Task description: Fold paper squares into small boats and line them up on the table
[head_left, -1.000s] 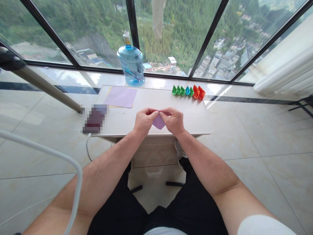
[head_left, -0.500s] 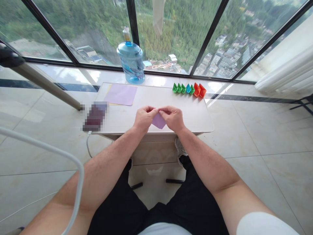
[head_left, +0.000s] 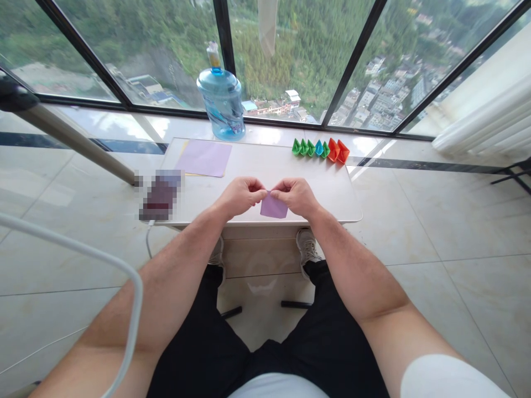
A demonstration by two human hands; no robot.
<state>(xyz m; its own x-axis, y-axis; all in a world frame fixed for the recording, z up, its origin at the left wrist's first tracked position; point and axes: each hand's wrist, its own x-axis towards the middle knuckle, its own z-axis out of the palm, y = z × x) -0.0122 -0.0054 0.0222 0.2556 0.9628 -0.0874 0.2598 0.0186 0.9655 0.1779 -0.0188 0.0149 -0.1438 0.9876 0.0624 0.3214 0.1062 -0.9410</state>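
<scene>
A small folded piece of purple paper is held up over the front edge of the white table. My left hand pinches its upper left corner between thumb and fingers. On the other side, my right hand grips the upper right part of the paper, thumb in front. The fingertips of both hands are close together at the paper's top. At the back right of the table stands a row of small folded paper boats, green, blue and orange-red. Flat purple sheets lie at the back left.
A blue water bottle stands behind the table by the window. At the table's left end lies a blurred-out phone-like item with a cable. A pale pole and a white curved tube are at the left.
The purple paper has gone from a pointed-bottom shape to a squarer one with a flat lower edge. My left hand has shifted slightly left; both hands still hold the paper.
</scene>
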